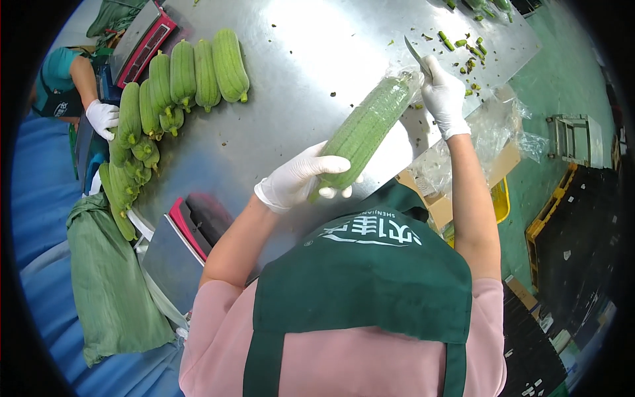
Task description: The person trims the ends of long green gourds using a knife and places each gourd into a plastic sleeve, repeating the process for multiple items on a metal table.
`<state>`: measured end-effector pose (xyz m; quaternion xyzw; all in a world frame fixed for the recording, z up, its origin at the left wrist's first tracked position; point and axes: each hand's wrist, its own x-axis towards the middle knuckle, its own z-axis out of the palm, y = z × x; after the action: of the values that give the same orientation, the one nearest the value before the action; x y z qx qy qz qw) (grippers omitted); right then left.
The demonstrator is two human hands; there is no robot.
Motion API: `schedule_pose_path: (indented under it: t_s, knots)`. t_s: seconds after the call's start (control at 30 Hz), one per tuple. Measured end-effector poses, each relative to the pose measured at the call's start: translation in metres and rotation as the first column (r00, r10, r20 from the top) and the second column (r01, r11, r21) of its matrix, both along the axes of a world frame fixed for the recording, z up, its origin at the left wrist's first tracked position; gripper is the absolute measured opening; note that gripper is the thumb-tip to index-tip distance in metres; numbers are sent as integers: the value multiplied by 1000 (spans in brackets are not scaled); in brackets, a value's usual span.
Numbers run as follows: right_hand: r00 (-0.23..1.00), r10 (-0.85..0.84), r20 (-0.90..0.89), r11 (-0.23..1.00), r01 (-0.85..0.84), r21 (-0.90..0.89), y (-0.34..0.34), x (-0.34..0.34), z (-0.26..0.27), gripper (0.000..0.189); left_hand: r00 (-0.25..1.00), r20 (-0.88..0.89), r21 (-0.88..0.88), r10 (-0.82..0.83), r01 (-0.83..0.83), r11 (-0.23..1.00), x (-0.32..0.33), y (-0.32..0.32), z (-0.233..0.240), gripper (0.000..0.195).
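My left hand (310,173), in a white glove, grips the lower end of a large green loofah gourd (367,126). Clear plastic wrap covers at least the gourd's upper part. At its upper end is my gloved right hand (441,92), closed around a small knife with a curved blade (415,53) that points up and to the left. Whether my right fingers also hold the wrap cannot be told. The gourd is tilted above the metal table (287,59). More gourds (230,64) lie in rows at the table's left side.
Cut stem pieces (446,42) lie at the upper right. A box of clear plastic film (441,164) stands by the table's right edge. Two scales (149,47) (186,233) are at left. A co-worker's gloved hand (102,118) touches the left gourds, above a green sack (111,297).
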<state>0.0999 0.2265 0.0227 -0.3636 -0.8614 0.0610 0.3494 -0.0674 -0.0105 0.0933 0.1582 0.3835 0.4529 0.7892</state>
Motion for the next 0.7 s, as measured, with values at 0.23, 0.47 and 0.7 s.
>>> schedule_pose_path:
  t_s: [0.23,0.47,0.7]
  knots:
    - [943,-292,-159,937,248,-247,67,84,-2,28,979,-148,-48,-139,133,990,-17,-23,27,62]
    - [599,-590,542,676,733,-76,101,178,17,35,777,-624,100,84,-27,995,-20,-42,24,78]
    - [988,-48,-150,591,-93,-801,-30,40,66,30,452,-872,275,188,133,952,-14,-31,13,81]
